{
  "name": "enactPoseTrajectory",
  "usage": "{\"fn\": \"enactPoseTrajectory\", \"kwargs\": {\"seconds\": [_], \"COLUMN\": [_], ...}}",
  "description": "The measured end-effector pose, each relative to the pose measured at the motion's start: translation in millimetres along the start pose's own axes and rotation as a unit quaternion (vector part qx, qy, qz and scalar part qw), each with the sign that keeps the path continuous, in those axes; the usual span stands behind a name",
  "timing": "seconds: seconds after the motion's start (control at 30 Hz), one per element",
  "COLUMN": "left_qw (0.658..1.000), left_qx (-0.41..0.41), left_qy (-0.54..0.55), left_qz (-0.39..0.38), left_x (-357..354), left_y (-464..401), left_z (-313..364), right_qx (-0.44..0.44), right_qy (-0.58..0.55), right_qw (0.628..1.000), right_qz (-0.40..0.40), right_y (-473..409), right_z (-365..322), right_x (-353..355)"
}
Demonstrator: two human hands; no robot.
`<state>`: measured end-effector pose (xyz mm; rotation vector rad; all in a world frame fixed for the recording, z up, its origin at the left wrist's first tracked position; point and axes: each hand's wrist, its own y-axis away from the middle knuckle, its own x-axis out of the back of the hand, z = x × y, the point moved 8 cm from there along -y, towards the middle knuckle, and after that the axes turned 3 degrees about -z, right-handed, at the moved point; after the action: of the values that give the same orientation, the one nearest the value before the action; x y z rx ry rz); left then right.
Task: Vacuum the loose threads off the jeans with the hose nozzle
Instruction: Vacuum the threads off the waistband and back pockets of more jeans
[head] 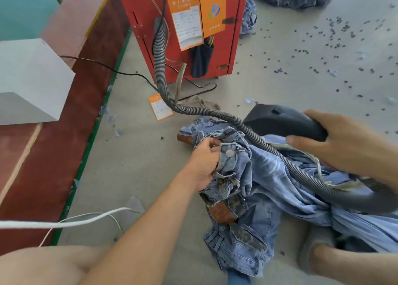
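A bare knee [43,265] is sitting nearest the lens, beside a white cord [64,222]. The jeans [247,188] are lying crumpled on the grey floor [140,166]. The left hand [204,162] is gripping the waistband by the button; the right hand [344,142], well apart, is clasping the black nozzle [284,121], which is hovering just beyond the denim. The ribbed hose [215,112] is crossing the cloth. Judgement: tensioning the fabric flat before sweeping should serve best. Open floor is lying right; the red cabinet [183,26] and the step edge [92,134] are limiting room ahead and left.
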<state>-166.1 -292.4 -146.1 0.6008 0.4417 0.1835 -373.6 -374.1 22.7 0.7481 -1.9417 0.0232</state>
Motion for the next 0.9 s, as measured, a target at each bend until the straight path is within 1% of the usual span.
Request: {"fn": "enactPoseTrajectory", "kwargs": {"seconds": [0.03,0.1,0.2,0.3,0.37,0.47,0.53,0.57,0.6,0.67,0.7,0.77,0.83,0.9], "left_qw": [0.999,0.997,0.996,0.995,0.994,0.983,0.969,0.962,0.96,0.967,0.971,0.978,0.988,0.99], "left_qx": [-0.01,-0.028,-0.03,-0.066,-0.082,-0.115,-0.155,-0.176,-0.19,-0.197,-0.191,-0.175,-0.145,-0.119], "left_qy": [-0.023,-0.035,-0.069,-0.074,-0.076,-0.143,-0.189,-0.202,-0.198,-0.157,-0.14,-0.111,-0.047,-0.016], "left_qz": [0.035,0.066,0.046,0.023,0.014,0.006,0.031,0.051,0.061,0.045,0.032,0.001,-0.039,-0.07], "left_x": [2.2,4.1,-1.4,-6.0,-9.7,-15.9,-15.0,-12.4,-10.6,-11.1,-12.0,-14.4,-19.3,-26.5], "left_y": [-3.8,-10.8,-17.3,-19.7,-18.6,-14.9,-12.2,-9.9,-7.8,-5.5,-5.3,-5.5,-4.9,-2.7], "left_z": [-3.0,-5.8,-8.5,-2.1,-1.0,3.5,12.5,17.9,22.4,26.6,26.1,21.2,12.7,6.7], "right_qx": [0.0,0.004,0.01,0.005,-0.001,-0.021,-0.027,-0.025,-0.022,-0.026,-0.028,-0.031,-0.034,-0.043], "right_qy": [0.006,0.02,0.06,0.09,0.104,0.101,0.081,0.058,0.032,-0.017,-0.016,0.024,0.023,0.007], "right_qw": [1.0,0.999,0.998,0.995,0.994,0.994,0.994,0.996,0.998,1.0,0.999,0.998,0.998,0.999], "right_qz": [-0.014,-0.029,-0.035,-0.036,-0.014,0.036,0.063,0.064,0.054,0.002,-0.026,-0.057,-0.052,-0.019], "right_y": [0.3,0.5,1.5,-1.3,-11.8,-25.1,-22.7,-17.8,-11.6,2.3,7.1,5.8,-5.9,-16.1], "right_z": [0.3,1.9,5.2,6.0,3.6,-0.4,3.1,6.7,10.3,12.5,10.8,4.7,0.6,-1.0], "right_x": [-5.6,-13.7,-19.8,-24.7,-26.6,-20.9,-8.9,-3.3,0.8,-0.4,-5.5,-17.2,-25.1,-22.2]}}
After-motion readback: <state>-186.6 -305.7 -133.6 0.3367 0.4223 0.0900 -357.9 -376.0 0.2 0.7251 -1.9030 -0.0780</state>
